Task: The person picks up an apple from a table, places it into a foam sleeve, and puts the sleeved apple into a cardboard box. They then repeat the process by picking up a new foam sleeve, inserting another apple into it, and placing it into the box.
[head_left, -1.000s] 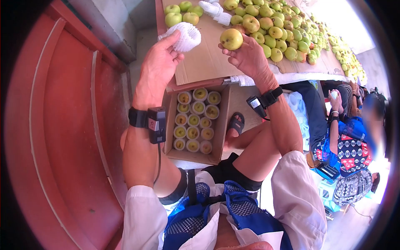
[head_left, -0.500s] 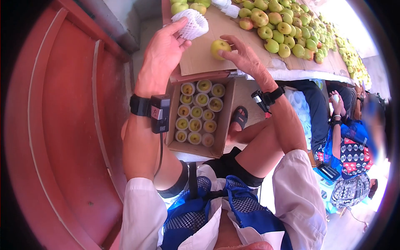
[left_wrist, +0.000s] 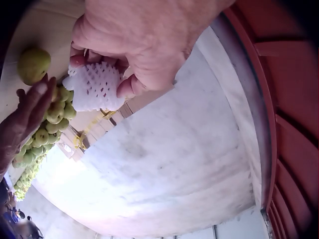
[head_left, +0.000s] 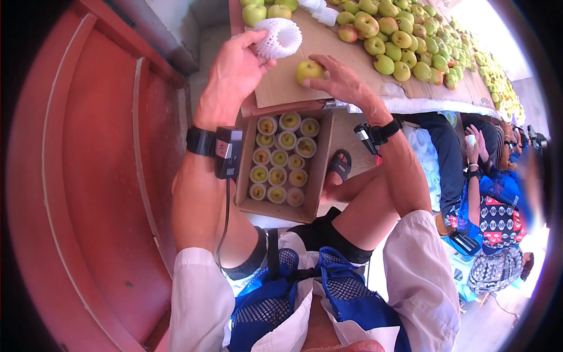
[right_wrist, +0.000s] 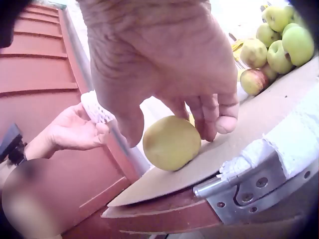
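Observation:
My left hand (head_left: 237, 67) pinches a white foam fruit net (head_left: 280, 39), thumb on one side and fingers on the other; its round opening shows in the head view. The left wrist view shows the net (left_wrist: 95, 87) from the side, with nothing in it. A yellow-green apple (right_wrist: 172, 143) rests on the cardboard sheet near the table's edge. Around it my right hand (head_left: 345, 82) is spread, thumb to one side and fingers behind. In the right wrist view a narrow gap shows between thumb and apple.
Below the table edge stands a cardboard box (head_left: 325, 161) holding rows of netted apples. A large apple pile (head_left: 410, 50) covers the table's right side. Several apples (head_left: 254, 14) and spare foam nets (head_left: 319, 12) lie at the back. A red door (head_left: 82, 176) is at left; people sit at right.
My right hand has brought the apple down from the air onto the cardboard and loosened its fingers. My left hand has turned the foam net so its opening shows.

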`<state>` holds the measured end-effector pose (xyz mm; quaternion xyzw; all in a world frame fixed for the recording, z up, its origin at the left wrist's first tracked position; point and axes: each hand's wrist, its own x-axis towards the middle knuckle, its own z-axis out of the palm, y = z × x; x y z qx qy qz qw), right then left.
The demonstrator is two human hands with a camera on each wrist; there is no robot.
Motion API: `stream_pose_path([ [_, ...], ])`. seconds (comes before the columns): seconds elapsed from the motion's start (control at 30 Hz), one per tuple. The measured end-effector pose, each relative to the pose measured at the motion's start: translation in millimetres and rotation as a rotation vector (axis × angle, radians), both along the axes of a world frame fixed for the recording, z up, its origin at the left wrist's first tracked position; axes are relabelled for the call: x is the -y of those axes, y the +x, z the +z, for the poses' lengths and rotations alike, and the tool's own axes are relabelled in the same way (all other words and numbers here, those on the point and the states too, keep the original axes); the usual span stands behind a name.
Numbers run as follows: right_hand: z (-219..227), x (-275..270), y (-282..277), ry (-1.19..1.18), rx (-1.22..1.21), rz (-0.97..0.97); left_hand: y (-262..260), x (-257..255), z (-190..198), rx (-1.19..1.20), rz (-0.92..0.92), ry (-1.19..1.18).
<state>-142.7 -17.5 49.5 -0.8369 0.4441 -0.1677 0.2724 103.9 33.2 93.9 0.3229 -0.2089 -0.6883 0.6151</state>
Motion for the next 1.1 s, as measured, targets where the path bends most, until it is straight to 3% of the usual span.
stream_pose_path([
  [0.07,0,4,-2,-0.025,0.155,-0.026,-2,-1,2,-0.045,-0.043,-0.02],
  [0.17,32,1,-1,0.288,0.465,-0.064,-5,-2,0,-0.118,-0.163,-0.118],
  [0.2,49,-10,1,0.423,0.596,-0.024,-7,-2,1,-0.135,-0.193,-0.138],
  [0.3,36,-2,4,0.947,1.035,0.067,-23,-6,2,-0.172,-0.259,-0.168],
  [0.33,39,3,3,1.106,1.145,0.292,-29,-8,5,-0.176,-0.254,-0.168],
  [0.53,38,-5,4,1.02,1.288,0.028,-34,-10,1,-0.142,-0.325,-0.178],
  [0.67,39,-3,-5,1.04,1.283,0.058,-42,-10,1,-0.125,-0.286,-0.175],
  [0.77,34,-1,-8,0.99,1.275,0.067,-33,-6,-3,-0.195,-0.4,-0.209],
  [0.93,27,6,-13,0.874,1.151,0.184,-41,-11,2,-0.125,-0.309,-0.158],
  [1.03,35,7,-15,0.822,1.067,0.169,-45,-16,7,-0.038,-0.336,-0.16],
  [1.1,42,0,-9,0.818,1.092,0.049,-45,-17,9,-0.027,-0.343,-0.16],
])
